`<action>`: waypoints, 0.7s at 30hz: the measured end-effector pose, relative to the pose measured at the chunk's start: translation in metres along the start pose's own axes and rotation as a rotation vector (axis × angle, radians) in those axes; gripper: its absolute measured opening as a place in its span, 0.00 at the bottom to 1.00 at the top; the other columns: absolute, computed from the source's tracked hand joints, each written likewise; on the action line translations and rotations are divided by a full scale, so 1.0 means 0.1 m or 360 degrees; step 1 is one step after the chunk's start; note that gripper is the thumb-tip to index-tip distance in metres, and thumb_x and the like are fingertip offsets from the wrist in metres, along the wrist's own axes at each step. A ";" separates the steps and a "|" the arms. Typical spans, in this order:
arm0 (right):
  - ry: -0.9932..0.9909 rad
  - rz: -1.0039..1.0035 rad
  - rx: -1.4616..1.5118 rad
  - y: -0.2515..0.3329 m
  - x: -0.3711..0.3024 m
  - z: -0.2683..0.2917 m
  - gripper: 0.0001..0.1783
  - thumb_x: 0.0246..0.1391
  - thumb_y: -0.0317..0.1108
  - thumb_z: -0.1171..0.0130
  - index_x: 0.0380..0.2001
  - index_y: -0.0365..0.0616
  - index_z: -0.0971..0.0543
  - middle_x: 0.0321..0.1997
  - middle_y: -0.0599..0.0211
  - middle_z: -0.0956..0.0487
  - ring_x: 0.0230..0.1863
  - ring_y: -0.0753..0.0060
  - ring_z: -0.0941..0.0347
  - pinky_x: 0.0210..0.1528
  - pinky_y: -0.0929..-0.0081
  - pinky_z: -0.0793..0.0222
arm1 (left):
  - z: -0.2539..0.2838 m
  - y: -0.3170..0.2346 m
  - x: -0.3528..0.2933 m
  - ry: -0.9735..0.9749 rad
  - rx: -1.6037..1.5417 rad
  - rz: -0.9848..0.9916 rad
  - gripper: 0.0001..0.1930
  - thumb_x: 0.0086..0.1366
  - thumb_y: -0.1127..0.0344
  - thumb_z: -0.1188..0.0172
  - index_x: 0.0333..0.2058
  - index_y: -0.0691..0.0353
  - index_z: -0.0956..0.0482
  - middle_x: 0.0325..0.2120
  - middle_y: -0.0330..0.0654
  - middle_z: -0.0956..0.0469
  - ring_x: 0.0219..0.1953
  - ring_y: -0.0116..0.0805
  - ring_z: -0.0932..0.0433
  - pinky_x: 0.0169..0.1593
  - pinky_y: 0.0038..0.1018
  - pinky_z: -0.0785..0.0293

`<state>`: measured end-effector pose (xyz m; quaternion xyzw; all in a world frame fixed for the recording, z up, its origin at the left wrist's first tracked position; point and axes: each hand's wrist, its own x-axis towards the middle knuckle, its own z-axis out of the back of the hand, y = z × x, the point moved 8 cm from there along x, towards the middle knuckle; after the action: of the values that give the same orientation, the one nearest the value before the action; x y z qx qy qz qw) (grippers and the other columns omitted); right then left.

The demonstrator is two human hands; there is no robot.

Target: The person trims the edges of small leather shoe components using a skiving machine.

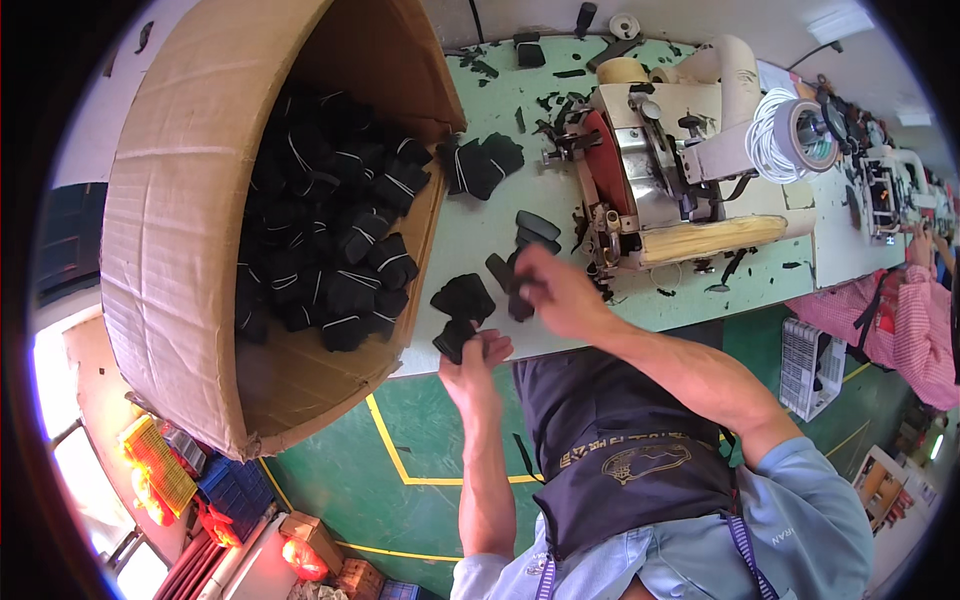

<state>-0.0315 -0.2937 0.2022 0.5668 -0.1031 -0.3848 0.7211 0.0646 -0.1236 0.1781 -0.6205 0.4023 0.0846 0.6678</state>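
Observation:
My left hand (474,374) is closed on a small black fabric piece (454,340) near the front edge of the pale green table (520,345). Further right, my right hand (568,300) grips a thin dark fabric piece (500,270) between thumb and fingers. Just beyond the left hand lies a black stack of fabric (463,297). Other dark pieces (538,227) rest past the right hand, partly hidden by it. Behind these sits a black bundle (482,166) tied with white bands.
A large cardboard box (180,220) at the left lies open toward me, filled with several banded black bundles (340,220). On the right stands a sewing machine (650,150) with scraps around it. A person in a pink checked top (850,320) works farther right, near a grey crate (808,370).

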 end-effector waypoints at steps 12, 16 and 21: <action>0.0526 0.0437 0.0212 0.38 -0.05 -0.23 0.24 0.50 0.19 0.40 0.52 0.47 0.22 0.51 0.59 0.26 0.53 0.56 0.30 0.49 0.65 0.27 | -0.15 0.01 -0.13 0.0729 -0.0098 0.0234 0.19 0.73 0.61 0.46 0.55 0.66 0.33 0.37 0.47 0.23 0.26 0.27 0.29 0.29 0.22 0.33; 0.0481 0.0467 0.0210 0.47 -0.11 -0.27 0.18 0.52 0.23 0.38 0.48 0.43 0.21 0.43 0.59 0.21 0.46 0.58 0.24 0.47 0.65 0.26 | -0.12 0.01 -0.14 0.0801 0.0095 0.0187 0.21 0.71 0.57 0.43 0.54 0.66 0.33 0.32 0.40 0.26 0.26 0.26 0.30 0.27 0.21 0.36; 0.0415 0.0360 0.0260 0.43 -0.11 -0.29 0.15 0.51 0.23 0.36 0.43 0.42 0.21 0.41 0.61 0.20 0.41 0.61 0.22 0.43 0.68 0.26 | -0.10 0.02 -0.16 0.0805 -0.0031 0.0202 0.23 0.70 0.54 0.42 0.53 0.65 0.33 0.32 0.39 0.27 0.26 0.26 0.29 0.27 0.21 0.36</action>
<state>-0.0034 -0.2623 0.2341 0.6533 -0.1027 -0.2149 0.7186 0.0486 -0.1263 0.1879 -0.6018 0.5938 -0.0278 0.5333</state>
